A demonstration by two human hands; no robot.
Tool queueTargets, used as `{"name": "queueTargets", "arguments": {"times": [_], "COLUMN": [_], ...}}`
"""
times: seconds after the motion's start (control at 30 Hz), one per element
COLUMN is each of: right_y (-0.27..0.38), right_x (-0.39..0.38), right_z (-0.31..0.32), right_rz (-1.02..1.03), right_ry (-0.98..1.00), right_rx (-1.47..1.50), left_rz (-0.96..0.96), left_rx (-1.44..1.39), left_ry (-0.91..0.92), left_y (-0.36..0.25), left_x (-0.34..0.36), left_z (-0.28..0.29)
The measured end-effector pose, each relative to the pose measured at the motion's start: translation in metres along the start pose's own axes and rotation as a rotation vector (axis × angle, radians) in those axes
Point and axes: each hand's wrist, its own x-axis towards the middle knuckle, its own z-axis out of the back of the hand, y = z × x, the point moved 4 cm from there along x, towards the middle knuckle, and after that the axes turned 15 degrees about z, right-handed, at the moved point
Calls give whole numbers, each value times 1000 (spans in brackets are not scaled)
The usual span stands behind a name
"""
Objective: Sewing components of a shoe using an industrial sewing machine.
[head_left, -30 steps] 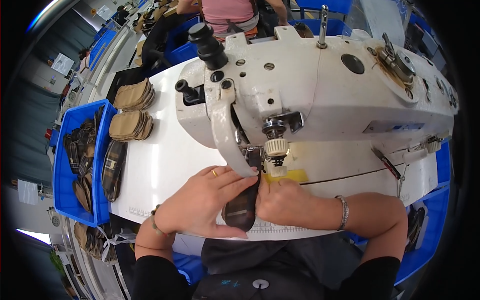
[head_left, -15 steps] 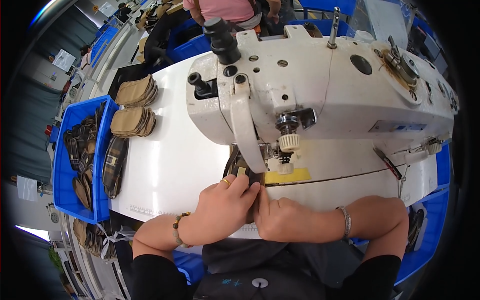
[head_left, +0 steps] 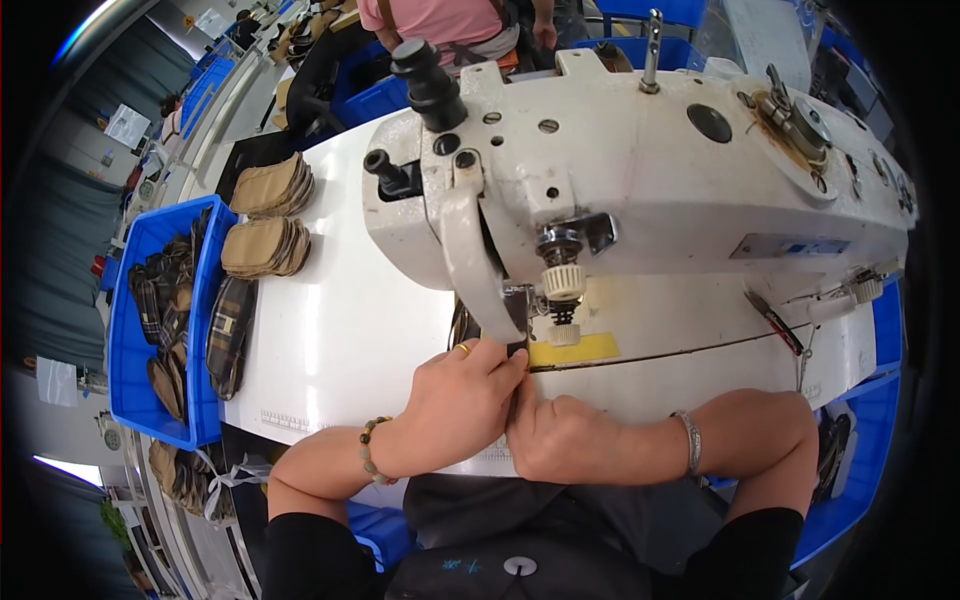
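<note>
A white sewing machine (head_left: 650,190) stands across the table in front of me. Beneath its needle area lies a dark fabric piece (head_left: 461,325), mostly hidden by the machine's curved white lever and my fingers. My left hand (head_left: 465,395) is closed on the piece, thumb and fingers pressed together at its near part; a ring and a bead bracelet show. Against it on the right, my right hand (head_left: 565,435) is curled, with its index finger and thumb at the fabric's near edge. The fingertips of both hands nearly meet.
A blue bin (head_left: 215,350) of plaid fabric pieces stands at the left, a plaid piece (head_left: 230,335) beside it. Two stacks of tan pieces (head_left: 265,248) lie behind that. Thread snips (head_left: 775,322) rest at the right. Across the table is a person in pink (head_left: 450,25).
My left hand has slid a little forward, and the fabric has gone farther under the machine, so less of it shows. My right hand has barely moved. The view has shifted slightly.
</note>
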Motion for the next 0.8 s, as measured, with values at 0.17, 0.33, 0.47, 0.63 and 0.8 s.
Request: {"name": "queueTargets", "arguments": {"times": [0.17, 0.33, 0.47, 0.63, 0.8], "right_y": [-12, -23, -12, -8, -30], "right_x": [2, -10, -6, 22, 6], "right_z": [-8, -3, -24, -56, -42], "right_rz": [-11, -7, -61, -29, -103], "right_ry": [1, 24, -51, -233, -258], "right_rx": [-17, 68, 176, 284, 245], "left_rz": [25, -8, 58, 20, -147], "left_rx": [-27, -15, 172, 325, 304], "left_ry": [-62, -59, -3, -261, -296], "left_y": [9, 4, -3, 21, 6], "left_x": [13, 26, 11, -11, 5], "left_z": [-3, -6, 7, 27, 24]}}
